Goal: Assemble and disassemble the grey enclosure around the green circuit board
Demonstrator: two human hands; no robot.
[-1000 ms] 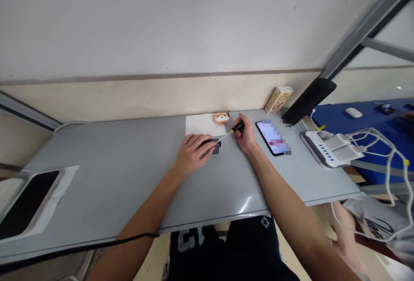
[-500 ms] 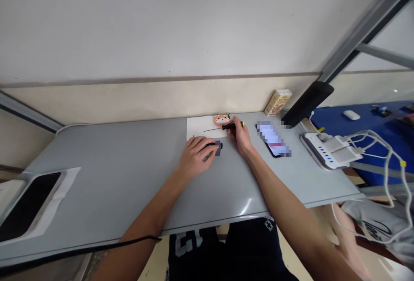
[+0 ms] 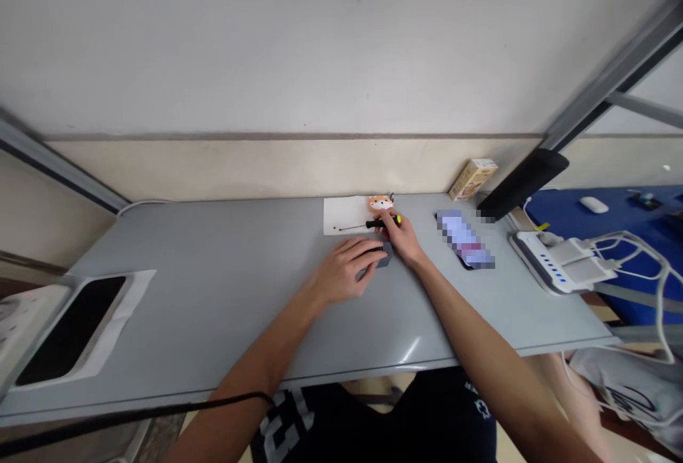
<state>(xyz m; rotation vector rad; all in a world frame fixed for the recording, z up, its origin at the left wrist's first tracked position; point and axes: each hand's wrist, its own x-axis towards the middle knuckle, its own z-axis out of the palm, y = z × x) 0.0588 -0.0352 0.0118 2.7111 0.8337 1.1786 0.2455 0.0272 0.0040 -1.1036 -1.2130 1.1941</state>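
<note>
My right hand (image 3: 401, 237) is closed around the black and yellow handle of a thin screwdriver (image 3: 376, 223), whose shaft points left. Its tip is over a sheet of white paper (image 3: 341, 208), near tiny dark specks that look like screws. My left hand (image 3: 349, 269) grips a small dark grey block-shaped device (image 3: 385, 256) with black ridges, resting on the grey desk (image 3: 240, 257). Fingers cover most of the device, so its kind is unclear. Just behind my right hand lies an orange and white animal-face item (image 3: 380, 203), at the paper's right edge.
On the right are a phone (image 3: 465, 239) with a lit screen, a small carton (image 3: 472, 179), a black cylinder (image 3: 526, 182) and a white power strip (image 3: 549, 264) with cables. A dark-screened device (image 3: 72, 331) lies on paper at the left. A black cable (image 3: 160, 410) crosses the front edge.
The camera view has shifted, so everything sits further right. My right hand has lowered the screwdriver, bringing its tip toward the specks on the paper. My left hand stays on the grey device.
</note>
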